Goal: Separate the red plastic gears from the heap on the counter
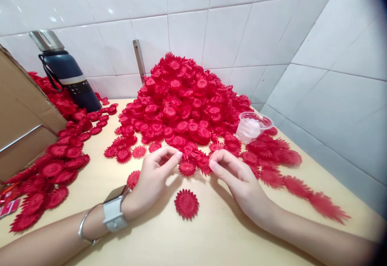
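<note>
- White tiles point(187, 28) backed my pale counter point(211, 233).
- Both my left hand point(149, 183) and right hand point(249, 191) had thumb and forefinger nearly together; whether they gripped anything, I couldn't tell.
- Light rim pinches seemed best for sparing the petals.
- One toothed red flower point(186, 204) lay flat, below the heap point(181, 96).

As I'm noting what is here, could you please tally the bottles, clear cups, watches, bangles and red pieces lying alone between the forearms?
Bottle: 1
Clear cup: 1
Watch: 1
Bangle: 1
Lone red piece: 1
Total: 5
The heap overlaps too much to count.
</note>
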Action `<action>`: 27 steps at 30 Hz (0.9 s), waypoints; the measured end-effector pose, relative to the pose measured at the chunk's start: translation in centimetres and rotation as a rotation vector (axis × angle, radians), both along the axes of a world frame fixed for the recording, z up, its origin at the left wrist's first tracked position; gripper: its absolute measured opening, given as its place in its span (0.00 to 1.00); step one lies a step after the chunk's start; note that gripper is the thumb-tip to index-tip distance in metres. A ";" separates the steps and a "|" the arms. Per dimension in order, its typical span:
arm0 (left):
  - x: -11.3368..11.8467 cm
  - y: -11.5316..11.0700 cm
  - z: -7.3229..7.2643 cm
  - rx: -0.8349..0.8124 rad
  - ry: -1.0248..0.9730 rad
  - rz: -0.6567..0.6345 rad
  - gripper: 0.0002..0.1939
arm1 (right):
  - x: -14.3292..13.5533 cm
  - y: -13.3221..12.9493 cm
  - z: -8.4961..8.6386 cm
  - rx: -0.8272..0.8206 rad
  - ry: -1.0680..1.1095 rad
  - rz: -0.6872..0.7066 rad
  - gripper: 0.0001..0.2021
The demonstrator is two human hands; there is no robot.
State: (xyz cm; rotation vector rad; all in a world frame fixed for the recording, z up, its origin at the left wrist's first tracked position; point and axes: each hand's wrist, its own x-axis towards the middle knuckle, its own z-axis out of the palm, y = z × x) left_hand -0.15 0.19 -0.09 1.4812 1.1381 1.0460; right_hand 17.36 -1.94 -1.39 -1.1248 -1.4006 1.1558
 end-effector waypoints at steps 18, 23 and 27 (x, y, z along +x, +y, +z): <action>0.2 -0.2 0.2 -0.051 0.002 -0.154 0.07 | -0.3 0.0 0.0 0.028 0.003 -0.066 0.06; 0.2 -0.4 0.2 -0.077 -0.025 -0.240 0.05 | -0.2 -0.4 0.3 0.005 0.003 0.144 0.05; 0.2 -0.4 0.3 -0.094 -0.023 -0.246 0.05 | -0.1 -0.3 0.2 0.030 -0.064 0.141 0.04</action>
